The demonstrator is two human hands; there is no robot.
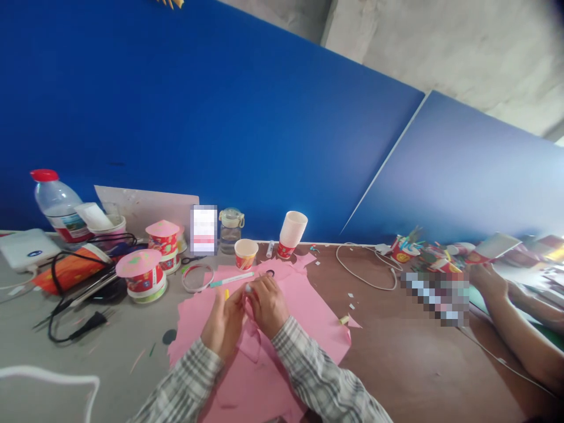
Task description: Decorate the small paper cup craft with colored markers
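Observation:
My left hand (224,322) and my right hand (268,304) meet above a large pink paper sheet (312,320). Fingers of both are closed on a piece of pink paper (250,342) that hangs down between them. A small whitish bit shows at the fingertips, too small to name. Just beyond the hands lie a white and teal marker (232,279) and a small dark ring (270,273). Past these stand a paper cup (245,256) and a stack of paper cups (293,231). Something small and yellow (227,294) shows behind my left fingers.
At left stand cups with pink paper tops (140,273), a red-capped bottle (59,202) and black cables (83,329). A lidded water bottle (230,230) is by the blue partition (220,117). At right, a white cable (365,276) and another person's hands (489,285) appear.

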